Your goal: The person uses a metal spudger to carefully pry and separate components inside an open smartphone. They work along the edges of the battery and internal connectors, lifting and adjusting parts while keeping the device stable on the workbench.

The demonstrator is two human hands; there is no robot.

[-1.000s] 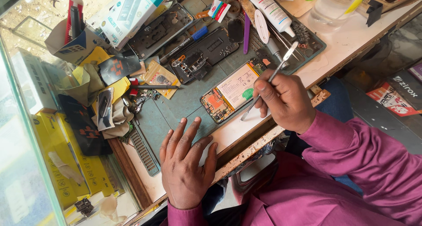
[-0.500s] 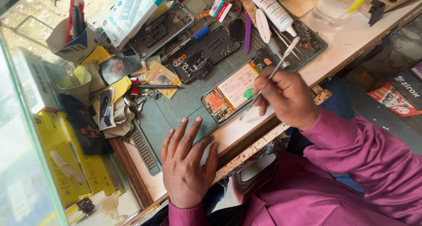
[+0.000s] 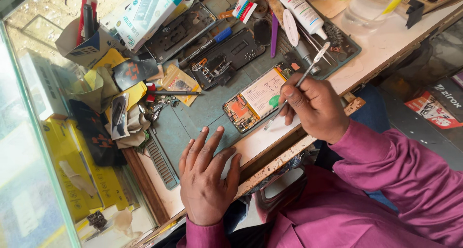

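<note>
An opened phone [image 3: 253, 101] with its pale battery and orange board exposed lies on the grey-green work mat [image 3: 193, 117]. My right hand [image 3: 316, 108] grips a thin metal pry tool [image 3: 296, 84] like a pen, its lower tip at the phone's near edge. My left hand [image 3: 207, 175] rests flat on the mat near the bench edge, fingers spread, holding nothing. Both arms wear magenta sleeves.
Another opened phone frame [image 3: 226, 57] and a back cover [image 3: 181, 31] lie further back. A white glue tube [image 3: 299, 6], a purple tool [image 3: 274, 35], screwdrivers, small boxes [image 3: 144, 11] and yellow packets [image 3: 91, 175] crowd the bench. A glass panel [image 3: 29, 156] stands at left.
My right hand has shifted slightly left along the phone with the pry tool. My left hand stays flat in the same place.
</note>
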